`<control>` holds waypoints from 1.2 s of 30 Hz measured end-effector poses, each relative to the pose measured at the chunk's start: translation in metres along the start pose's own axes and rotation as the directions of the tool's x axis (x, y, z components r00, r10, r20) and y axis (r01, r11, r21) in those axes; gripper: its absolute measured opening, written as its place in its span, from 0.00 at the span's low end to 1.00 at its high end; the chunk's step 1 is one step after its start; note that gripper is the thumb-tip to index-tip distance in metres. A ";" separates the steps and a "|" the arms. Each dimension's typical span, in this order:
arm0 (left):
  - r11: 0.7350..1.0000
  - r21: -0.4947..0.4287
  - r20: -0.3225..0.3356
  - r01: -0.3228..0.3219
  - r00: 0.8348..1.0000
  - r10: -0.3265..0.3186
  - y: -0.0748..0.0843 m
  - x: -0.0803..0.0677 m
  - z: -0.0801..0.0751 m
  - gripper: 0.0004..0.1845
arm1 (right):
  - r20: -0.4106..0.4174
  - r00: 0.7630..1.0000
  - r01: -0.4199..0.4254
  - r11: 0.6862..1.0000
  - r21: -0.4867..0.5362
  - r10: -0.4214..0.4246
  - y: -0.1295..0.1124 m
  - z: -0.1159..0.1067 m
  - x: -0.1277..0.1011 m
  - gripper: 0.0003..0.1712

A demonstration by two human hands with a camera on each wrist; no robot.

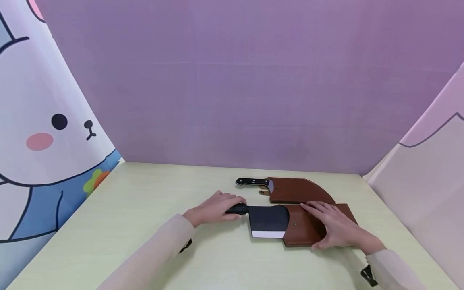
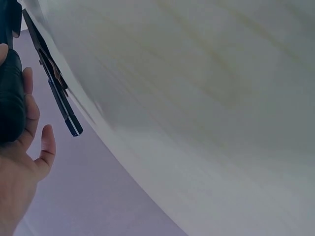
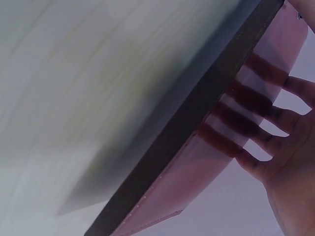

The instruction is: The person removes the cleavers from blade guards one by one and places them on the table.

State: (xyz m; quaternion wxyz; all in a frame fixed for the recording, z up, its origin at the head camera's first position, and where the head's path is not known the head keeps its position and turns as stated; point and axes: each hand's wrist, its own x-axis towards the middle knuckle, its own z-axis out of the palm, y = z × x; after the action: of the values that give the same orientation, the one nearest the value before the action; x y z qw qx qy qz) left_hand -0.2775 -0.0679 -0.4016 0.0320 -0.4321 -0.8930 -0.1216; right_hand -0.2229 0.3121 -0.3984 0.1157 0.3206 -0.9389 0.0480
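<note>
A cleaver [image 1: 268, 222] with a dark blade lies on the pale table [image 1: 127, 225], its blade partly inside a brown leather sheath [image 1: 302, 229]. My left hand [image 1: 216, 208] grips the cleaver's black handle [image 1: 238, 209]; the left wrist view shows that handle [image 2: 10, 98] against my palm [image 2: 19, 167]. My right hand [image 1: 335, 227] lies flat on the sheath with straight fingers. In the right wrist view the fingers [image 3: 256, 101] press on the sheath [image 3: 197, 167].
A second knife with a black handle [image 1: 251, 182] lies just behind, its blade in another brown sheath [image 1: 299, 190]; its handle [image 2: 61, 101] also shows in the left wrist view. A purple backdrop [image 1: 235, 80] and cartoon panels [image 1: 43, 133] close in the table.
</note>
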 end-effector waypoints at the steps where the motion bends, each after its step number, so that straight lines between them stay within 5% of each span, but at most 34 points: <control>1: 1.000 -0.002 -0.002 -0.003 1.000 0.003 0.000 0.000 0.000 0.22 | -0.001 1.000 0.000 1.000 0.003 0.000 0.000 0.000 0.000 0.64; 36: 0.998 -0.061 -0.025 -0.009 1.000 0.007 -0.016 -0.018 -0.006 0.21 | 0.018 0.999 -0.038 0.999 0.022 0.038 0.010 -0.003 -0.011 0.62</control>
State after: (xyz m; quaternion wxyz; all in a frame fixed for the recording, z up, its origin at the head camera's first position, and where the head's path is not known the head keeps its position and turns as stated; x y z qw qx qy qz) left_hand -0.2790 -0.0923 -0.4014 0.0304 -0.4349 -0.8867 -0.1540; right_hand -0.2202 0.3269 -0.3979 0.1029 0.3044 -0.9452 0.0578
